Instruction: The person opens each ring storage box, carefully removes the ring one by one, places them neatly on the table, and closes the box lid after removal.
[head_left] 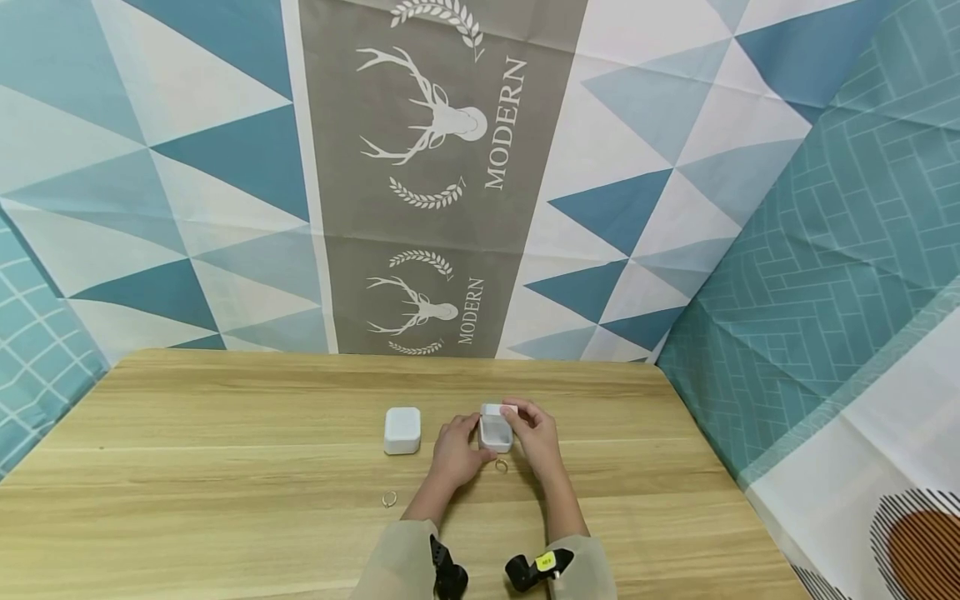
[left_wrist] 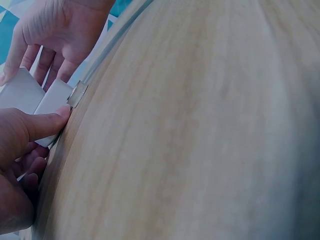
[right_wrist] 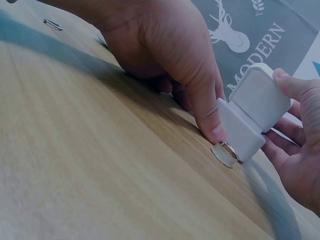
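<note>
Near the middle of the counter (head_left: 225,433), the left hand (head_left: 455,454) steadies the base of a small white ring box (head_left: 496,432), its thumb pressed against the box's side, just above a ring (right_wrist: 224,152) lying on the wood and touching the box's lower edge. The right hand (head_left: 534,433) grips the box from the other side, fingertips on the raised lid. So the box is already open (lid tilted back), but the ring, as far as I can judge, is not yet inside. Further left stands a second white box (head_left: 402,430), closed, and nearer the person a second ring (head_left: 389,499) lies untouched, well apart.
</note>
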